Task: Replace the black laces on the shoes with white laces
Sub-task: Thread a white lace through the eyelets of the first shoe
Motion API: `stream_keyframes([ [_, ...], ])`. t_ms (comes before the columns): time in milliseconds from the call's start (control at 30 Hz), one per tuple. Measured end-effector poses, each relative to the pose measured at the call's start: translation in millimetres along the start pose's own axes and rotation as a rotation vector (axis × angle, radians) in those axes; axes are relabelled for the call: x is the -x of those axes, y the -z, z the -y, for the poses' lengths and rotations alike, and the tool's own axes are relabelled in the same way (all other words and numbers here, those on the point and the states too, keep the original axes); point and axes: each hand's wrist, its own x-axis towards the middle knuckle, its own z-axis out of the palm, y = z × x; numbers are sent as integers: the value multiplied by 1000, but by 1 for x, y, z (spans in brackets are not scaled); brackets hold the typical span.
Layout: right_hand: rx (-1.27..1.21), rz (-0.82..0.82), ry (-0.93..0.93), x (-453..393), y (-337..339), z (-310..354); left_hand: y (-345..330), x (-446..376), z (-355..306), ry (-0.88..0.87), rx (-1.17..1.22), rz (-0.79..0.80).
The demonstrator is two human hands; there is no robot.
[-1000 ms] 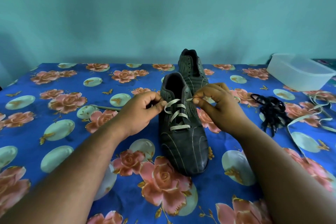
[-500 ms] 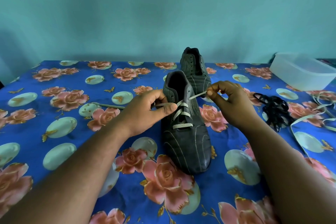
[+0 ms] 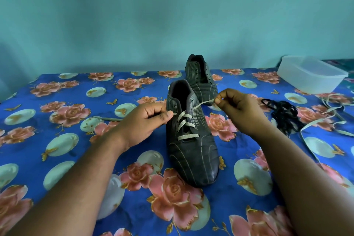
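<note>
I have the near shoe (image 3: 191, 140) toe-toward-me on the flowered cloth (image 3: 57, 159), with the white lace (image 3: 186, 125) crossed through its lower eyelets. My left hand (image 3: 147, 120) pinches 1 end of it at the shoe's left edge; my right hand (image 3: 237, 111) pinches the other end, drawn out up and to the right. To do this well, I think I should pull both ends evenly so the crossings lie flat and untwisted, then feed each tip into the next eyelet up without letting the tension slip. The far shoe (image 3: 201, 76) stands behind it with bare eyelets. The pulled-out black laces (image 3: 285, 113) lie in a heap to my right, with another white lace (image 3: 325, 122) loose beside them.
</note>
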Motion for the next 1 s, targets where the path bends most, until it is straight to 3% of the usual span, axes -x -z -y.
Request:
stream_keyframes([
  [100,27,-25,-15,-1,7,1,6,-1,2,-66,-138,-48],
  [333,-12,-84,-63,1,14,-1,7,2,-3,-83,-181,-59],
  [500,-92,14,-100,6,15,3,1,0,-1,-28,-192,-104],
  [600,-71,-195,-164,0,23,-3,6,-2,10,87,-394,-307],
  [700,87,-404,-231,-6,30,-18,9,-7,19,67,-544,-477],
  [833,454,-195,-337,-12,17,-37,-2,-16,17,-214,-378,-436],
  [900,667,-98,-398,-14,11,-41,-8,-17,13,-278,-324,-377],
  [1000,783,-98,-518,-13,16,-42,-14,-17,10,-295,-346,-353],
])
